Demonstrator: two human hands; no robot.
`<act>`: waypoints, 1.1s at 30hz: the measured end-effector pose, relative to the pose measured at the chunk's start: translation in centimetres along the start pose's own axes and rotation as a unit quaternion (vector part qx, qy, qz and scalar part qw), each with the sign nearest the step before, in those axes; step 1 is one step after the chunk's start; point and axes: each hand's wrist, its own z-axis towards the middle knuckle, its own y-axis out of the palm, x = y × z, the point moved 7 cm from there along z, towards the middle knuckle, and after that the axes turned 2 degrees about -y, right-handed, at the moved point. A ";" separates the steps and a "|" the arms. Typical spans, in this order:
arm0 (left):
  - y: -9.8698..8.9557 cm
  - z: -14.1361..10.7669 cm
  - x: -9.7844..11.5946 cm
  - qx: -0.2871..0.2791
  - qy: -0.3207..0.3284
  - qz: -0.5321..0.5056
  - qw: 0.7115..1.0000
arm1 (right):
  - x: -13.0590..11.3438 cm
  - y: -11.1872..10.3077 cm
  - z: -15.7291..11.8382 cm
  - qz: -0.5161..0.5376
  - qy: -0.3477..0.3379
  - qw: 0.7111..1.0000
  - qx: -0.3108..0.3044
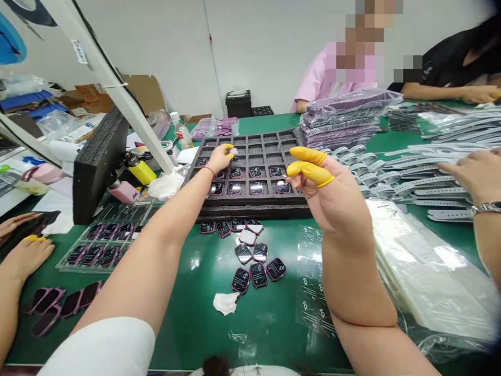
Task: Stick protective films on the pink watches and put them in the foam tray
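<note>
My left hand (222, 158) reaches over the black foam tray (250, 201), its yellow-covered fingertips closed on a small shiny watch case (234, 152) at a compartment in the tray's left part. My right hand (329, 180) is raised beside the tray's right front, with yellow covers on thumb and forefinger. Those two fingers are slightly apart and nothing shows between them. Watch cases with dark screens fill the tray's front rows. In front of the tray, several purple-rimmed watch cases (258, 275) lie loose on the green table (188, 318).
A clear tray of watch cases (92, 254) stands at the left, near another person's hands (29, 256). A scrap of white tissue (226, 303) lies in front. Pale straps (442, 180), plastic sheets (422, 266) and purple bagged stacks (340, 120) occupy the right. Two people sit across.
</note>
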 end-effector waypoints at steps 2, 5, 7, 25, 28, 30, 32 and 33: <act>2.1 1.0 0.8 -0.028 0.033 0.030 0.999 | 0.2 -0.2 0.2 -0.005 0.001 1.000 0.002; 2.9 1.7 1.2 -0.039 0.062 0.071 0.995 | 0.6 0.2 0.2 -0.013 0.001 1.000 -0.012; 1.7 1.6 1.1 -0.024 0.070 0.101 0.992 | 0.6 0.6 0.2 -0.001 -0.008 1.000 -0.023; -0.4 -22.0 -11.3 -0.062 0.057 0.262 0.962 | 1.1 3.5 -1.4 -0.003 -0.009 0.996 -0.084; -0.6 -22.0 -11.3 -0.062 0.064 0.272 0.958 | 1.6 3.8 -1.4 -0.027 0.003 0.995 -0.091; -0.7 -22.1 -11.4 -0.072 0.070 0.273 0.957 | 1.8 4.0 -1.3 -0.037 0.010 0.995 -0.093; -0.7 -22.2 -11.8 -0.082 0.071 0.272 0.956 | 2.0 4.2 -1.3 -0.051 0.017 0.994 -0.097; -0.7 -22.2 -12.0 -0.085 0.069 0.272 0.956 | 2.1 4.3 -1.2 -0.060 0.022 0.993 -0.102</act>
